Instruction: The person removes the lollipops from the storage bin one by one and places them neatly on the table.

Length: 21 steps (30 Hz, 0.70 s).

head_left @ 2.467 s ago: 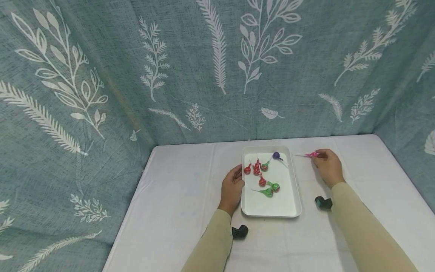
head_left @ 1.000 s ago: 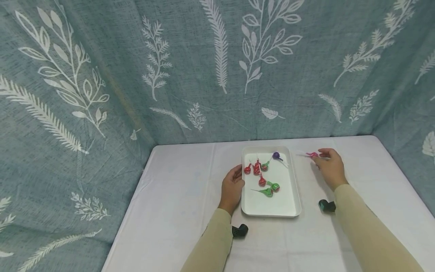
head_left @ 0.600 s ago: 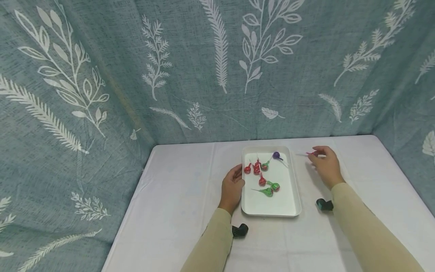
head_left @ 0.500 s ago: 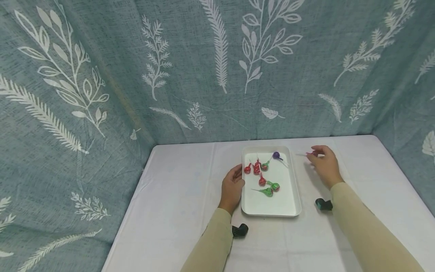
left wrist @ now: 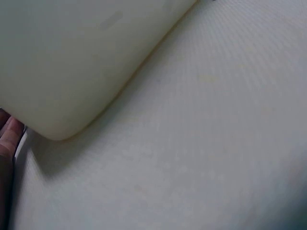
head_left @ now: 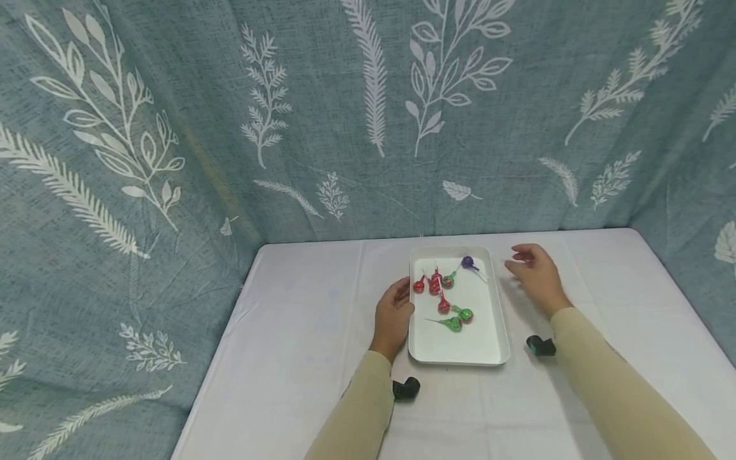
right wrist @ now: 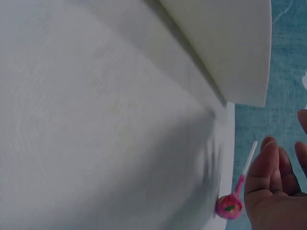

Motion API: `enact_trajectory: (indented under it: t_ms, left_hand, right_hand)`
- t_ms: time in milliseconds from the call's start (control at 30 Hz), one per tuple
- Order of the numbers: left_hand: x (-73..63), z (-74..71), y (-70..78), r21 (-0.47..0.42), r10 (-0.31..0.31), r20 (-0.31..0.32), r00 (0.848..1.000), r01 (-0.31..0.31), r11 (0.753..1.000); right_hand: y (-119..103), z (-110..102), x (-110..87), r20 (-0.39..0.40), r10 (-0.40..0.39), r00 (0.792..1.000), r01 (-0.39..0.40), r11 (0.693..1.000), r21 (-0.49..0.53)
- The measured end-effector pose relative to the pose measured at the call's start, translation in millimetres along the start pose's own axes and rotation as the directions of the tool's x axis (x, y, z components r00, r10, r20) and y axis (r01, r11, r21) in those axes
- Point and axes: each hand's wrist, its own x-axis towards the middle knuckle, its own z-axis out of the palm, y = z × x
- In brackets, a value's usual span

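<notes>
A white tray [head_left: 460, 348] holds several wrapped lollipops, among them a purple lollipop [head_left: 467, 262], a red lollipop [head_left: 444, 306] and a green lollipop [head_left: 454, 324]. My left hand [head_left: 392, 319] rests against the tray's left side, its fingers relaxed along the wall; the left wrist view shows fingers [left wrist: 10, 136] beside the tray wall [left wrist: 72, 72]. Right of the tray, my right hand [head_left: 537, 278] hovers with fingers loosely bent and apart. A pink lollipop [right wrist: 229, 207] lies beside that hand's fingers in the right wrist view, its white stick near a fingertip; the hand mostly covers it in the head view.
White cloth [head_left: 299, 332] covers the table. A blue-green leaf-patterned curtain [head_left: 345, 128] hangs behind it and at both sides. Black devices [head_left: 407, 389] show at the wrists. The tray's raised wall stands close left of my right hand.
My right hand has shifted left toward the tray, and its fingers now cover the pink lollipop, which showed at the fingertips before. The left hand and tray stay put.
</notes>
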Motion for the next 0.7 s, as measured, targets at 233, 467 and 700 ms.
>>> enact_trajectory:
  t_ms: [233, 467, 700]
  left_hand:
    - [0.4, -1.0, 0.1, -0.011, 0.014, 0.012, 1.000, -0.014, 1.000]
    - [0.8, -2.5, -3.4, -0.019, 0.026, 0.023, 0.999, -0.025, 1.000]
    - [0.8, -3.1, -4.3, -0.014, 0.027, 0.024, 0.999, -0.027, 1.000]
  right_hand:
    - [-9, 6, -2.4, 0.030, -0.048, 0.998, 0.049, 0.999, -0.013]
    - [-21, 12, -4.6, 0.032, -0.106, 0.994, 0.106, 0.994, -0.003]
    - [-27, 18, -4.7, 0.050, -0.109, 0.993, 0.109, 0.994, -0.001]
